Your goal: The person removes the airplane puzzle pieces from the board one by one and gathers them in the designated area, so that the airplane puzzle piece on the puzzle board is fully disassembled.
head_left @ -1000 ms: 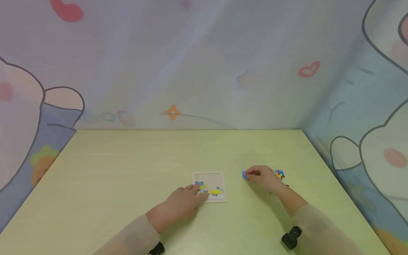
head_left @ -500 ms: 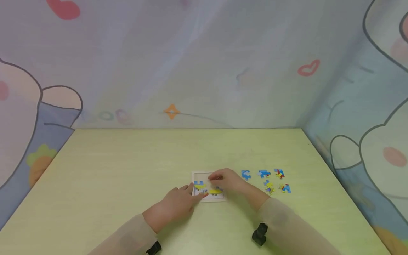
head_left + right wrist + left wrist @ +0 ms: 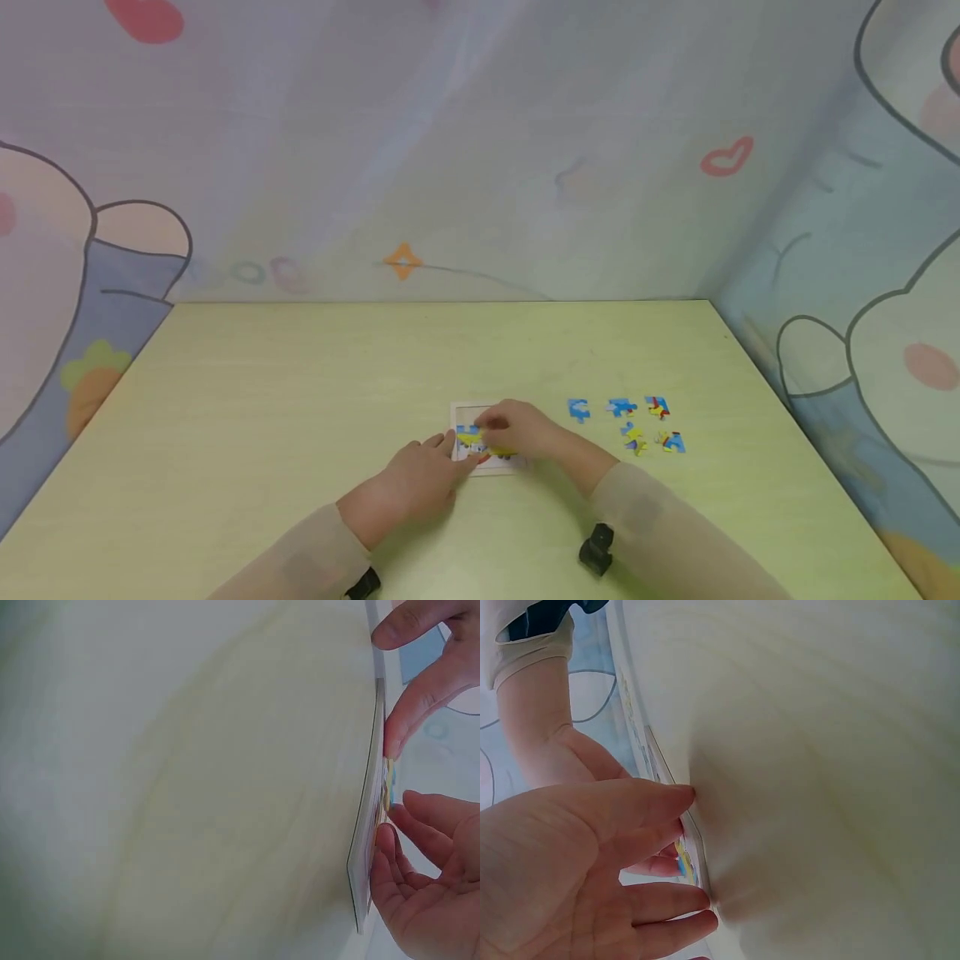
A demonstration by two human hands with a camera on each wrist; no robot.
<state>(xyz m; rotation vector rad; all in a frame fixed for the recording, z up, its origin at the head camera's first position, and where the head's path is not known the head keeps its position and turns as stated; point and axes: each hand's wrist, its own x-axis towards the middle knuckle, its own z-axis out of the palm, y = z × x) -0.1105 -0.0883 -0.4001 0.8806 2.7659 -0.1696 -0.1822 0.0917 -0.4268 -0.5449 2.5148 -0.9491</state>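
A square puzzle tray [image 3: 453,411] with a pale rim lies near the middle of the table, partly filled with a blue, yellow and white picture. My left hand [image 3: 416,482] rests at the tray's left and near side, fingers extended over its edge; its spread fingers [image 3: 671,900] also show in the left wrist view. Over the tray my right hand [image 3: 525,429] bends down, thumb and forefinger pinched together. A yellow and blue puzzle piece [image 3: 390,784] shows at its fingertips in the right wrist view, mostly hidden by the hand in the head view.
Right of the tray lie several loose puzzle pieces: a blue one [image 3: 578,409], another blue one [image 3: 621,407], a red and blue one [image 3: 657,407], and yellow ones nearer [image 3: 633,437]. A cartoon-printed curtain [image 3: 480,150] stands behind the table [image 3: 300,375].
My right hand has moved left from the loose pieces to the tray, then slightly further left and down over the picture. The left hand stays at the tray's edge.
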